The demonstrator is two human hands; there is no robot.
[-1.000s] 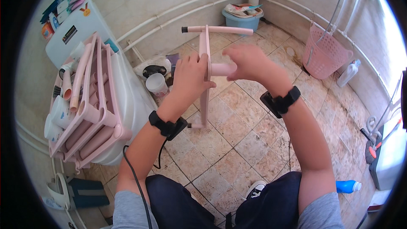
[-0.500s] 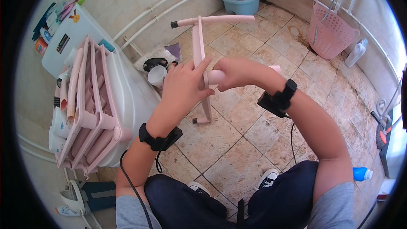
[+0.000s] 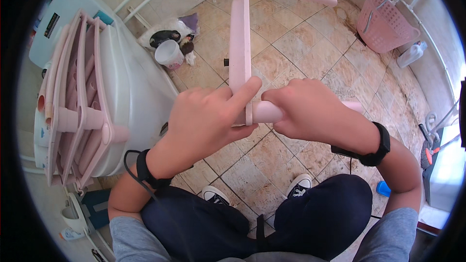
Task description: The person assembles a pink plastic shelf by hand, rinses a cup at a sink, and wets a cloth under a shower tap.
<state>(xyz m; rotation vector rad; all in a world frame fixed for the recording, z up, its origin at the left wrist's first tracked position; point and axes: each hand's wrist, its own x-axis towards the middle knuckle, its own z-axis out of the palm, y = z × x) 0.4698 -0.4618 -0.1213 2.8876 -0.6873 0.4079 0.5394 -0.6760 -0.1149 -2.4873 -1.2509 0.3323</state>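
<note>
My left hand (image 3: 206, 116) pinched the near end of the pink frame (image 3: 240, 43), mid-scene. My right hand (image 3: 313, 109) wrapped around the pink tube (image 3: 265, 112) on its right. I think I was joining them; next needed a steady, straight push.

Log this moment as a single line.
left hand: holds pink frame | right hand: grips pink tube at frame | background: white bucket, pink basket
</note>
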